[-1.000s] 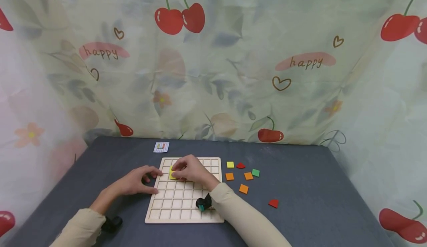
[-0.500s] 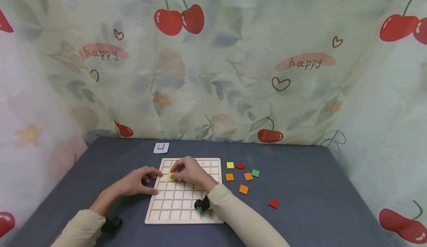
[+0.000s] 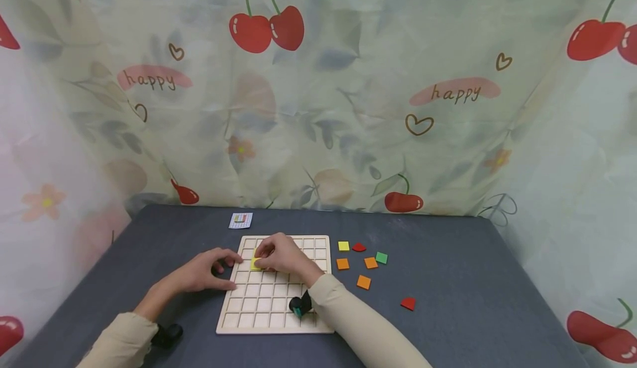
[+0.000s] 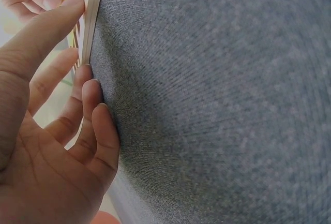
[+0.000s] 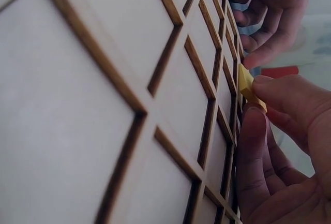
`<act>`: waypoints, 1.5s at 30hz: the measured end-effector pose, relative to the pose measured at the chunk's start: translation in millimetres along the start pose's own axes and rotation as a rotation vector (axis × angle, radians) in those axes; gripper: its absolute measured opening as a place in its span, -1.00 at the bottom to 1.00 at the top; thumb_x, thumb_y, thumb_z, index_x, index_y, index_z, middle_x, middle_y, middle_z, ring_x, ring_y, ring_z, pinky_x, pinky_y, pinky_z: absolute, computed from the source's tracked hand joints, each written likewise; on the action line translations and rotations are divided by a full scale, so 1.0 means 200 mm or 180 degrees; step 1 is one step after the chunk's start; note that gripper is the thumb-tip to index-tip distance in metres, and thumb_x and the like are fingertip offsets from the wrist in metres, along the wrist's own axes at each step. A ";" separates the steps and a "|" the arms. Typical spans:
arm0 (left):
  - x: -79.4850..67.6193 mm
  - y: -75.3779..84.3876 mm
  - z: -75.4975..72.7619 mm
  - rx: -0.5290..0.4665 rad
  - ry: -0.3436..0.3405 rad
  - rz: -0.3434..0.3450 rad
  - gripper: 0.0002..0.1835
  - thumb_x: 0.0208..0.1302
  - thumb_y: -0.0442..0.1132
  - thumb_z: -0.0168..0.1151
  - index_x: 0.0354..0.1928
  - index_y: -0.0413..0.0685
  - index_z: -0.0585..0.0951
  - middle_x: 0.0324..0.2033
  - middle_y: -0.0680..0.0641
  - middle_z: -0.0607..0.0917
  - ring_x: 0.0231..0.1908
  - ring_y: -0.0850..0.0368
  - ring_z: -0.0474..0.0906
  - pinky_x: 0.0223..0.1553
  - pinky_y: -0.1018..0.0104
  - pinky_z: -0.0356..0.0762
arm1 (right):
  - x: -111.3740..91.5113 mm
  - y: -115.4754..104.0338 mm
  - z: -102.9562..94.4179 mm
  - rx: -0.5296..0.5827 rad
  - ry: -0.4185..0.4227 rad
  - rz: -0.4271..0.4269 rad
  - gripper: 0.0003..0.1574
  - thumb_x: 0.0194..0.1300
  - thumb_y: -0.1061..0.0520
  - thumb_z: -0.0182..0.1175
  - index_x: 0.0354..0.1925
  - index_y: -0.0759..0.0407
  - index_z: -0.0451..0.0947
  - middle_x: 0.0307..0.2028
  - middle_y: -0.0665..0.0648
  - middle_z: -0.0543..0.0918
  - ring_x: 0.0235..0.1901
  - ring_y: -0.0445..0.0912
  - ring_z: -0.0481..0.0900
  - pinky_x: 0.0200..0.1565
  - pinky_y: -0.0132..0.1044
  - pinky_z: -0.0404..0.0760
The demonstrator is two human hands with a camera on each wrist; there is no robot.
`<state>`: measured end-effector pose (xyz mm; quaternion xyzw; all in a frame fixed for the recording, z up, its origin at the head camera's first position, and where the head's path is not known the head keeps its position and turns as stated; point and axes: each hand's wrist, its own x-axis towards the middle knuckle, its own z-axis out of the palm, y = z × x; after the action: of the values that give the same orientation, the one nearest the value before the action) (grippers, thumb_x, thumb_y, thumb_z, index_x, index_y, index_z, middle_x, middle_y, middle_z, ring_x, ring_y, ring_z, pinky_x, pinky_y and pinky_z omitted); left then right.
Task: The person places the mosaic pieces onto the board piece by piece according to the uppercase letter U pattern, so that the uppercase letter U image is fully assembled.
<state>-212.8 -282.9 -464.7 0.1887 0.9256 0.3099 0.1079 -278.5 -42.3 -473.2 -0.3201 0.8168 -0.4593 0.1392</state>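
Note:
A wooden grid board [image 3: 266,304] lies on the dark table. The left hand [image 3: 206,268] rests at its left edge, thumb and fingers spread apart, fingertips on the rim [image 4: 92,22]. Over the upper left cells, the right hand [image 3: 283,255] pinches a yellow square tile [image 5: 251,88] between thumb and fingertips. That tile is tilted against the grid in the right wrist view. From the head, yellow [image 3: 255,264] shows beside the fingertips, and the rest is hidden behind them.
Right of the board lie a yellow tile [image 3: 343,246], a green tile [image 3: 381,258], orange tiles [image 3: 364,282] and red wedge pieces [image 3: 408,303]. A small pattern card [image 3: 241,220] lies behind the board. A printed curtain [image 3: 318,108] closes off the back and sides.
The right hand has shifted slightly left with the yellow tile, mostly in the first half second. The left hand stays in place at the board's edge.

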 end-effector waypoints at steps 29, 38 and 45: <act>0.00 -0.01 0.00 -0.0054 0.0013 0.0003 -0.41 0.16 0.01 0.55 0.18 -0.04 0.60 -0.07 -0.03 0.54 -0.14 0.04 0.52 -0.08 0.05 0.51 | 0.01 0.01 -0.02 0.0061 -0.0014 0.0049 -0.88 0.16 0.27 0.51 -0.31 0.22 0.75 -0.48 -0.04 0.65 -0.54 -0.22 0.58 -0.43 -0.37 0.54; 0.00 -0.01 0.00 -0.0024 0.0016 -0.0013 -0.40 0.15 0.01 0.56 0.19 -0.04 0.60 -0.08 -0.02 0.54 -0.14 0.05 0.52 -0.08 0.04 0.51 | 0.01 0.01 -0.02 -0.0032 -0.0048 -0.0007 -0.80 0.14 0.19 0.55 -0.26 0.21 0.76 -0.45 -0.07 0.65 -0.46 -0.24 0.55 -0.36 -0.37 0.50; 0.00 -0.01 0.00 -0.0031 0.0013 0.0008 -0.41 0.16 0.01 0.55 0.18 -0.04 0.60 -0.08 -0.02 0.54 -0.15 0.06 0.51 -0.08 0.05 0.51 | 0.01 0.01 -0.03 -0.0058 -0.0038 -0.0072 -0.80 0.15 0.18 0.54 -0.25 0.21 0.76 -0.44 -0.09 0.65 -0.39 -0.24 0.56 -0.31 -0.37 0.50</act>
<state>-212.9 -284.7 -465.6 0.1887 0.9241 0.3149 0.1067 -284.5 -38.6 -472.1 -0.3333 0.8164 -0.4516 0.1359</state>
